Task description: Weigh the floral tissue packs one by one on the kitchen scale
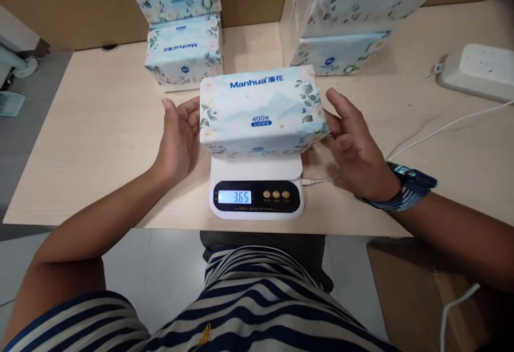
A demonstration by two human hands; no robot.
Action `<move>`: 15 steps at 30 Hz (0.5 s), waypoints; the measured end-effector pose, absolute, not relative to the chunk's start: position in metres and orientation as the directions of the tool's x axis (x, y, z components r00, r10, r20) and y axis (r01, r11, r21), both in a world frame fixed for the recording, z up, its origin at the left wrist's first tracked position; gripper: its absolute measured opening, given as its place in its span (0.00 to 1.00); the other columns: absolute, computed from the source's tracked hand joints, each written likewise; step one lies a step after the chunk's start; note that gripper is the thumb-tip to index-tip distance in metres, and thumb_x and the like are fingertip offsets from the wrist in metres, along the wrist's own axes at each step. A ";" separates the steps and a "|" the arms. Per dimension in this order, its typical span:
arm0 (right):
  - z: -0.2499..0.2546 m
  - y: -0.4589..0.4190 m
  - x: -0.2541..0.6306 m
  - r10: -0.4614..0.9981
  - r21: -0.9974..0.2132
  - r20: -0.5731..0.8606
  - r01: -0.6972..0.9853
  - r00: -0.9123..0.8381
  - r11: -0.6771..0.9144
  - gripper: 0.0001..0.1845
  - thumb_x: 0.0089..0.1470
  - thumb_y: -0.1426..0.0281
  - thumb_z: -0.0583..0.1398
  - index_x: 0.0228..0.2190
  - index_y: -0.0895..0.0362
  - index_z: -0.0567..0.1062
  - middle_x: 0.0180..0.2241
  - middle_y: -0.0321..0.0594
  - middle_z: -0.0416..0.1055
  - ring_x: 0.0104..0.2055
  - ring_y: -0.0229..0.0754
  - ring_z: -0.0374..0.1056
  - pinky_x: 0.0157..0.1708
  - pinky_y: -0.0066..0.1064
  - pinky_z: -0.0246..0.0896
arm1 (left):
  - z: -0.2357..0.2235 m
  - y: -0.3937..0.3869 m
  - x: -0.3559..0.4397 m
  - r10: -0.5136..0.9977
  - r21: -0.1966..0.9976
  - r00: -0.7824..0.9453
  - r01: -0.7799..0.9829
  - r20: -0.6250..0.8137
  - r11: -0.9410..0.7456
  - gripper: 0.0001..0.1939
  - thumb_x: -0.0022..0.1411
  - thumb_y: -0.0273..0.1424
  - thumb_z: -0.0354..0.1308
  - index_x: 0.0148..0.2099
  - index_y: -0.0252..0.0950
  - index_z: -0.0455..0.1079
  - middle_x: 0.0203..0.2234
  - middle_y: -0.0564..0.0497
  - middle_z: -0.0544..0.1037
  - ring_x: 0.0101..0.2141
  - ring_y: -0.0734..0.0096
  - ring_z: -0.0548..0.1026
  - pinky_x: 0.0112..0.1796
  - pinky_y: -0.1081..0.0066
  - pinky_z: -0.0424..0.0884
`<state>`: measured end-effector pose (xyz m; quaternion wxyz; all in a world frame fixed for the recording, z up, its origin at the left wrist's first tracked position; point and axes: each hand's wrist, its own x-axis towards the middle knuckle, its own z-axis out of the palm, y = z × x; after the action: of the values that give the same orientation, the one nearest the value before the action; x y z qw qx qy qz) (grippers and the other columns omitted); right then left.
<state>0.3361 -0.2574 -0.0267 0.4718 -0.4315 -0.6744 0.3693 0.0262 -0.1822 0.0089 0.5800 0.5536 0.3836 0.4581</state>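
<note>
A floral tissue pack (261, 108) printed "Manhua" sits on the white kitchen scale (257, 167), overhanging its plate on both sides. The scale's lit display (235, 197) reads digits like 365. My left hand (176, 135) is at the pack's left end, thumb raised, its fingertips close against or partly behind that side. At the right end is my right hand (355, 146), fingers apart and loosely bent, with some fingertips at the pack's edge. Neither hand is wrapped round the pack; whether the fingertips touch it I cannot tell.
Stacked tissue packs stand behind: one stack (182, 52) at left, a larger one (337, 52) at right. A white power strip (477, 71) lies at the right, and a white cable (453, 127) crosses the table. A cardboard box (405, 288) is below the table's front edge.
</note>
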 end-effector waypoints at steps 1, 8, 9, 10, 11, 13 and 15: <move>-0.026 -0.258 0.335 0.929 -0.905 0.319 0.231 -0.188 0.357 0.39 0.69 0.41 0.56 0.75 0.31 0.56 0.75 0.31 0.63 0.80 0.57 0.56 0.79 0.61 0.54 | 0.009 -0.182 0.026 0.957 0.995 0.283 -0.095 0.058 -0.032 0.46 0.71 0.70 0.36 0.63 0.43 0.78 0.59 0.45 0.84 0.72 0.46 0.70 0.67 0.48 0.74; -0.021 -0.262 0.334 0.947 -0.921 0.278 0.236 -0.160 0.310 0.38 0.68 0.39 0.54 0.74 0.31 0.61 0.77 0.26 0.60 0.76 0.56 0.63 0.75 0.56 0.65 | 0.009 -0.181 0.025 0.940 0.986 0.334 -0.164 0.067 -0.012 0.44 0.75 0.65 0.34 0.60 0.42 0.79 0.60 0.49 0.84 0.73 0.46 0.68 0.70 0.49 0.69; -0.022 -0.262 0.334 0.949 -0.923 0.271 0.235 -0.159 0.304 0.37 0.69 0.39 0.55 0.74 0.31 0.62 0.76 0.27 0.62 0.76 0.56 0.63 0.75 0.55 0.65 | 0.009 -0.181 0.025 0.937 0.986 0.342 -0.168 0.068 -0.011 0.43 0.75 0.65 0.34 0.59 0.43 0.79 0.60 0.50 0.84 0.72 0.47 0.69 0.69 0.50 0.70; -0.022 -0.262 0.335 0.950 -0.926 0.267 0.230 -0.160 0.299 0.36 0.69 0.40 0.55 0.73 0.32 0.63 0.74 0.27 0.64 0.76 0.56 0.63 0.76 0.55 0.64 | 0.009 -0.181 0.025 0.935 0.986 0.350 -0.165 0.063 -0.004 0.42 0.75 0.65 0.35 0.59 0.43 0.79 0.60 0.50 0.84 0.72 0.48 0.70 0.69 0.50 0.71; -0.022 -0.263 0.335 0.950 -0.928 0.266 0.222 -0.162 0.298 0.35 0.69 0.41 0.55 0.73 0.32 0.64 0.73 0.28 0.66 0.76 0.56 0.63 0.76 0.55 0.64 | 0.009 -0.181 0.025 0.934 0.986 0.353 -0.166 0.058 0.002 0.41 0.75 0.65 0.36 0.58 0.43 0.80 0.59 0.50 0.85 0.71 0.48 0.71 0.68 0.50 0.71; -0.022 -0.263 0.335 0.947 -0.930 0.281 0.199 -0.156 0.309 0.33 0.70 0.42 0.55 0.72 0.32 0.66 0.71 0.30 0.70 0.75 0.56 0.65 0.76 0.57 0.63 | 0.008 -0.181 0.024 0.935 0.982 0.349 -0.191 0.059 0.009 0.41 0.76 0.64 0.37 0.56 0.42 0.81 0.57 0.50 0.86 0.71 0.47 0.72 0.67 0.49 0.72; -0.021 -0.264 0.335 0.948 -0.934 0.282 0.183 -0.148 0.307 0.34 0.70 0.42 0.55 0.72 0.33 0.66 0.70 0.32 0.72 0.74 0.57 0.66 0.76 0.58 0.63 | 0.008 -0.181 0.024 0.933 0.975 0.353 -0.222 0.066 0.014 0.41 0.77 0.63 0.37 0.55 0.41 0.82 0.56 0.49 0.87 0.70 0.44 0.72 0.67 0.47 0.73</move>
<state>0.3349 -0.2641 -0.0213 0.4847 -0.4371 -0.6469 0.3943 0.0244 -0.1814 0.0081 0.6283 0.5308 0.3353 0.4595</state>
